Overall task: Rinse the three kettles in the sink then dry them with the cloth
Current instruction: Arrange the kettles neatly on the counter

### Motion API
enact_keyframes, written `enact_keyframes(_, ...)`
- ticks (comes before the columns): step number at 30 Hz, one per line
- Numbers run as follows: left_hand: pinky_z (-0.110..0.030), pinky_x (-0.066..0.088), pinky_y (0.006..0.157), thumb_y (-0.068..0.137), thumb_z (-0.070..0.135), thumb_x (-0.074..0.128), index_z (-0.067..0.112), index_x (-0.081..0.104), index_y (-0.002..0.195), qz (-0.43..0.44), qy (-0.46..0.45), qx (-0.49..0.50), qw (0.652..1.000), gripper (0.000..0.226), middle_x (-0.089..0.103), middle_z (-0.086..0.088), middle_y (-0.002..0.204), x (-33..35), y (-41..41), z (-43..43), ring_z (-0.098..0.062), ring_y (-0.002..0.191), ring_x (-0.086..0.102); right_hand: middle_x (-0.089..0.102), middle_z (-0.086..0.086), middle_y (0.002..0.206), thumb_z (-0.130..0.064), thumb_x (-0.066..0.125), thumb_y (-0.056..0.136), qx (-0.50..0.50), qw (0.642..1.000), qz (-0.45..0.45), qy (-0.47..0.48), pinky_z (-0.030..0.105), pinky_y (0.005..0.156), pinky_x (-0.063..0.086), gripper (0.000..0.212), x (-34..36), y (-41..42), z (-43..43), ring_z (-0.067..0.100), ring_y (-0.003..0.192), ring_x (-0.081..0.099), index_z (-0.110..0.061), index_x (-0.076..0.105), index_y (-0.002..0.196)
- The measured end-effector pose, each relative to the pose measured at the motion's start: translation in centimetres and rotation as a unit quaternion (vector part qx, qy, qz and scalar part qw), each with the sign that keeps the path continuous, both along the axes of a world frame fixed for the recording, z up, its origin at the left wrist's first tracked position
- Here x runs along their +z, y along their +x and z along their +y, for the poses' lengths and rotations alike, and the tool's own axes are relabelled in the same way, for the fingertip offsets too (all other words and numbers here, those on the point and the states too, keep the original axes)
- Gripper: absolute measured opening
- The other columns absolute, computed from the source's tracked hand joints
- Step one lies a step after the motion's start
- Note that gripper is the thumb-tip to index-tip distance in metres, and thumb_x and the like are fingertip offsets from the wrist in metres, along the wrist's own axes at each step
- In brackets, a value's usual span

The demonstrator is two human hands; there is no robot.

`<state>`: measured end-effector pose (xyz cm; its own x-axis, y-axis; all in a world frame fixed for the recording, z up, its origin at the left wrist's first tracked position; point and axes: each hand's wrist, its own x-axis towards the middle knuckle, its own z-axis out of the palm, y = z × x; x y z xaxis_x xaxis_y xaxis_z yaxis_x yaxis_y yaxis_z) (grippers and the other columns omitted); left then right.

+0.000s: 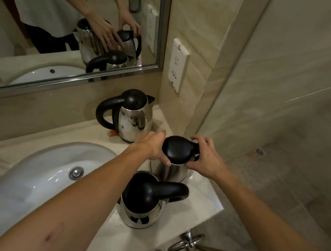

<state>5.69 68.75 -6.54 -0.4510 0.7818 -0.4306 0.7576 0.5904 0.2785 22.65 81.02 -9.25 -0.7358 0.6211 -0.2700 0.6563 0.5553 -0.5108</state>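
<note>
While left grip (149, 144), at the lid, and right grip (208, 159), at the handle, clasp the middle kettle (178, 151), it sits between far kettle (134, 119) and near kettle (142, 204) at the right end of the desk (202, 194), beside the sink (40, 172); rinsing apparently not begun, cloth unseen.

A bathroom: washbasin (29, 171), wall mirror (48, 17), marble counter (199, 198)

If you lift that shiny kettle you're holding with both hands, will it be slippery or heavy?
Probably stiff: the middle kettle has a shiny metal body and hard black lid. Its polished sides may be slippery, so the left hand and right hand gripping round its top looks sensible. Weight is unclear; the shut lid hides any water.
</note>
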Motion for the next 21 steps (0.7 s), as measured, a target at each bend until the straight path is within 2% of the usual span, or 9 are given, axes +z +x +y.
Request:
enact_keyframes(4, -0.047, 0.04, 0.104, 0.059, 0.059, 0.086, 0.019, 0.04, 0.142, -0.035, 0.033, 0.022, 0.999, 0.103, 0.054, -0.006, 0.139, -0.7, -1.3, -1.3, -0.03, 0.132, 0.046, 0.034, 0.0, 0.139, -0.027, 0.083, 0.073, -0.013, 1.0, 0.004, -0.012, 0.041, 0.092, 0.054, 0.094, -0.2, -0.3, -0.5, 0.02, 0.119, 0.052, -0.031, 0.032, 0.151)
enact_keyframes(6, -0.048, 0.038, 0.108, 0.061, 0.059, 0.086, 0.018, 0.035, 0.148, -0.057, 0.052, 0.042, 0.996, 0.108, 0.05, -0.005, 0.144, -0.3, -2.3, -2.2, -0.029, 0.135, 0.043, 0.034, 0.0, 0.141, -0.026, 0.082, 0.074, -0.01, 1.0, 0.0, -0.017, 0.04, 0.094, 0.053, 0.096, -0.1, -0.5, -0.7, 0.02, 0.123, 0.051, -0.031, 0.029, 0.154)
enact_keyframes(8, -0.046, 0.042, 0.106, 0.063, 0.058, 0.085, 0.02, 0.034, 0.149, -0.046, 0.073, 0.064, 0.994, 0.107, 0.052, -0.004, 0.143, 0.6, -3.9, -3.1, -0.027, 0.133, 0.047, 0.035, 0.001, 0.143, -0.026, 0.082, 0.075, -0.005, 1.0, -0.002, -0.02, 0.037, 0.095, 0.051, 0.096, -0.1, -0.5, -0.9, 0.02, 0.124, 0.051, -0.031, 0.029, 0.155)
enact_keyframes(11, -0.045, 0.047, 0.098, 0.071, 0.053, 0.081, 0.025, 0.046, 0.142, 0.026, 0.167, 0.11, 0.98, 0.084, 0.062, 0.001, 0.129, 1.8, -6.2, -4.6, -0.022, 0.122, 0.056, 0.036, 0.001, 0.142, -0.023, 0.082, 0.074, 0.001, 1.0, 0.003, -0.028, 0.031, 0.093, 0.047, 0.097, 0.1, -0.3, -0.8, 0.02, 0.123, 0.051, -0.029, 0.029, 0.156)
enact_keyframes(13, -0.044, 0.045, 0.096, 0.082, 0.041, 0.076, 0.023, 0.053, 0.134, 0.11, 0.255, 0.164, 0.947, 0.059, 0.063, -0.001, 0.119, 2.0, -7.4, -5.3, -0.022, 0.116, 0.055, 0.039, 0.002, 0.139, -0.021, 0.083, 0.074, 0.004, 0.999, 0.003, -0.033, 0.032, 0.096, 0.047, 0.098, 0.3, -0.2, -0.5, 0.021, 0.124, 0.051, -0.027, 0.03, 0.156)
enact_keyframes(14, -0.044, 0.043, 0.098, 0.085, 0.033, 0.073, 0.021, 0.052, 0.133, 0.138, 0.282, 0.201, 0.928, 0.054, 0.06, -0.004, 0.121, 2.0, -8.0, -5.5, -0.024, 0.118, 0.052, 0.041, 0.002, 0.138, -0.021, 0.085, 0.074, 0.005, 0.999, 0.003, -0.037, 0.033, 0.099, 0.047, 0.099, 0.5, -0.2, -0.3, 0.022, 0.125, 0.051, -0.027, 0.031, 0.156)
enact_keyframes(16, -0.048, 0.038, 0.106, 0.083, 0.023, 0.074, 0.017, 0.041, 0.142, 0.124, 0.263, 0.271, 0.918, 0.068, 0.047, -0.013, 0.135, 1.7, -9.4, -5.6, -0.033, 0.128, 0.042, 0.043, 0.003, 0.139, -0.022, 0.091, 0.071, 0.004, 0.999, 0.004, -0.053, 0.036, 0.106, 0.045, 0.104, 0.7, -0.1, 0.0, 0.023, 0.127, 0.05, -0.026, 0.032, 0.156)
enact_keyframes(18, -0.051, 0.033, 0.112, 0.078, 0.022, 0.078, 0.016, 0.025, 0.151, 0.045, 0.194, 0.3, 0.933, 0.091, 0.033, -0.016, 0.148, 0.9, -10.8, -5.7, -0.038, 0.137, 0.032, 0.044, 0.003, 0.141, -0.028, 0.096, 0.065, 0.001, 0.999, -0.007, -0.054, 0.04, 0.109, 0.042, 0.111, 0.9, -0.3, -0.1, 0.023, 0.128, 0.048, -0.028, 0.032, 0.156)
enact_keyframes(21, -0.053, 0.036, 0.111, 0.069, 0.022, 0.082, 0.018, 0.023, 0.152, -0.018, 0.153, 0.294, 0.943, 0.101, 0.03, -0.013, 0.149, -0.1, -12.0, -5.7, -0.038, 0.135, 0.034, 0.046, 0.003, 0.142, -0.034, 0.099, 0.058, -0.013, 0.999, -0.018, -0.039, 0.045, 0.109, 0.042, 0.119, 0.9, -0.6, -0.3, 0.026, 0.131, 0.048, -0.032, 0.031, 0.155)
